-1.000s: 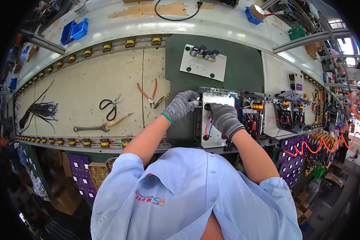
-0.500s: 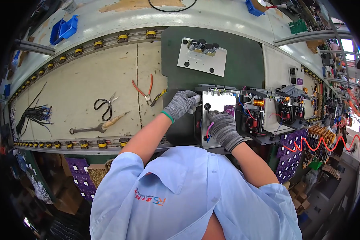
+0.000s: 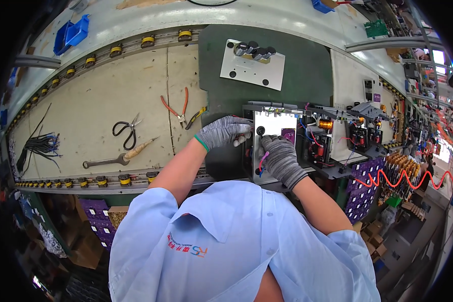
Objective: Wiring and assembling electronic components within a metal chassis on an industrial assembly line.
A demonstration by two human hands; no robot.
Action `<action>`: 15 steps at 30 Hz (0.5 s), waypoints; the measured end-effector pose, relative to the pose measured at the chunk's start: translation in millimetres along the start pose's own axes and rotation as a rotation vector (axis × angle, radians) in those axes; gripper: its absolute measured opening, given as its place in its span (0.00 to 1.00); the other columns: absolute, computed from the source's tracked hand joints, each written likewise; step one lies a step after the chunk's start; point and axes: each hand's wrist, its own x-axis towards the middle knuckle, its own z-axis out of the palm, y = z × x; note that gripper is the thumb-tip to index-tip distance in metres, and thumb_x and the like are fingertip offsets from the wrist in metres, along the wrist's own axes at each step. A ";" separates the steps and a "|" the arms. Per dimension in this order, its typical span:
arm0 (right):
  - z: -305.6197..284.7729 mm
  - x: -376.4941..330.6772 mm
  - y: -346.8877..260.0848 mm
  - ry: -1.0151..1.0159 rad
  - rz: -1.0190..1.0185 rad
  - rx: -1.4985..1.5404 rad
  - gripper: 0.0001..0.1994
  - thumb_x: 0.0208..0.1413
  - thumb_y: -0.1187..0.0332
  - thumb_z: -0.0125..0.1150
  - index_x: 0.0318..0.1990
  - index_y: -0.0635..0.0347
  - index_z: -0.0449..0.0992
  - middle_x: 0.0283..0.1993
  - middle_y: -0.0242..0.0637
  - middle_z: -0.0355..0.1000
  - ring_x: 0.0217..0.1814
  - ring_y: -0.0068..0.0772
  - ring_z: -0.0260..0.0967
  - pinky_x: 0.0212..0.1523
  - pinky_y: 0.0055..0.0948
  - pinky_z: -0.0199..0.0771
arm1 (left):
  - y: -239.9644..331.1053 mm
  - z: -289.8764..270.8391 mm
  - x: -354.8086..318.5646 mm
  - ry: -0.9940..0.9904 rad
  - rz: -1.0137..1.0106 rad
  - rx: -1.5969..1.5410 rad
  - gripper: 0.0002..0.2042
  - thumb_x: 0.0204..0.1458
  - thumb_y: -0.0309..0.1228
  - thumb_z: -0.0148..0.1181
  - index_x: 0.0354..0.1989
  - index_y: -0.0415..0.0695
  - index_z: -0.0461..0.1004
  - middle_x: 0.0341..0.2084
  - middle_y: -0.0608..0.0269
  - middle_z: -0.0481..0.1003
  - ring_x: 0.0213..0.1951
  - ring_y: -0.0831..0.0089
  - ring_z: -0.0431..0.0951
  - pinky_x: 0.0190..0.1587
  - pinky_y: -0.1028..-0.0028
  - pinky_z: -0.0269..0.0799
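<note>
In front of me stands an electronic unit with a shiny upright metal panel (image 3: pixel 276 123) that bears a black round fitting (image 3: pixel 260 131) and a purple label. My left hand (image 3: pixel 224 132), in a grey knit glove with a green cuff, is at the unit's left side. Its fingers are drawn together there, and what they grip is hidden. Against the panel's front rests my gloved right hand (image 3: pixel 281 157), its fingers curled in just below the black fitting. A short pink and blue wire (image 3: pixel 262 162) shows beside that hand; whether the fingers pinch anything is hidden.
Pliers (image 3: pixel 180 113), yellow-handled cutters (image 3: pixel 196 118), scissors (image 3: pixel 128 132), a wrench (image 3: pixel 105 161), a wooden-handled tool (image 3: pixel 141 149) and a bundle of black cables (image 3: pixel 43 146) lie left. A metal plate (image 3: pixel 252 65) with black parts sits beyond. Wired units (image 3: pixel 321 136) stand right.
The view has shifted slightly. My left hand's fingers have moved a little lower along the unit's left side. My right hand stays at the panel, with its fingers slightly shifted.
</note>
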 end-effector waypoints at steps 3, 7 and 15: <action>2.3 2.5 2.8 -0.010 -0.010 -0.007 0.13 0.57 0.62 0.60 0.44 0.60 0.75 0.40 0.48 0.78 0.44 0.50 0.77 0.48 0.46 0.75 | -0.3 -3.9 3.3 0.013 0.000 0.024 0.18 0.63 0.45 0.60 0.37 0.40 0.77 0.24 0.67 0.72 0.23 0.81 0.68 0.27 0.78 0.65; 3.6 3.5 5.5 -0.112 0.026 -0.039 0.21 0.53 0.60 0.65 0.52 0.59 0.74 0.49 0.45 0.77 0.52 0.46 0.77 0.54 0.43 0.75 | -5.8 -2.0 14.3 0.187 -0.047 -0.087 0.15 0.62 0.43 0.62 0.34 0.41 0.76 0.22 0.68 0.70 0.22 0.82 0.67 0.25 0.80 0.62; 2.0 3.0 9.4 -0.002 -0.040 0.045 0.13 0.53 0.63 0.63 0.43 0.60 0.75 0.39 0.46 0.78 0.43 0.50 0.77 0.47 0.46 0.76 | -10.2 5.9 12.2 0.057 -0.097 -0.299 0.10 0.60 0.34 0.64 0.43 0.41 0.76 0.24 0.73 0.68 0.23 0.84 0.64 0.23 0.82 0.59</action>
